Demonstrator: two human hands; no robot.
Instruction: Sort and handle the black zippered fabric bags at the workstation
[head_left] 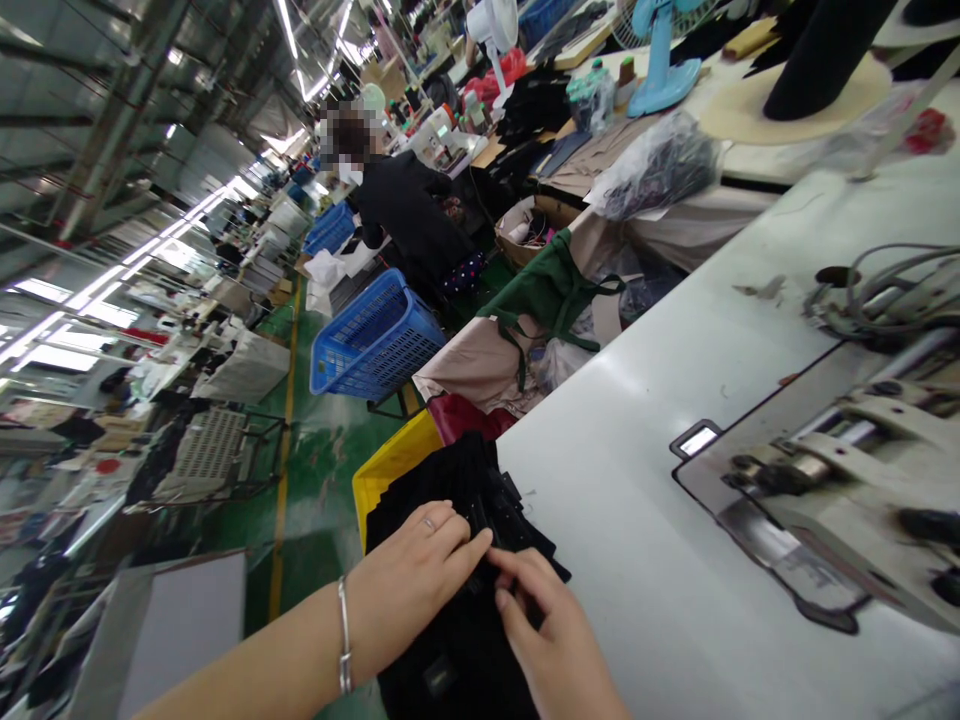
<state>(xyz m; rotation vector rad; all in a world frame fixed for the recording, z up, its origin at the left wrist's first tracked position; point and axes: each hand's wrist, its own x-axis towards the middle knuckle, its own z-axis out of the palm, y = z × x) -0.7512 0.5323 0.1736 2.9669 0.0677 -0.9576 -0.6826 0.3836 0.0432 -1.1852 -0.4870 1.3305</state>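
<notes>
Both hands meet on the black fabric pile (457, 560): left hand (412, 580) and right hand (555, 640) pinch its top piece (fingertips nearly touching) at the worktop (645, 520) edge, above a yellow bin (390, 470).

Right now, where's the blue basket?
In the head view, the blue basket sits left of centre on the green floor, beyond the yellow bin and the black fabric both hands are touching.
</notes>
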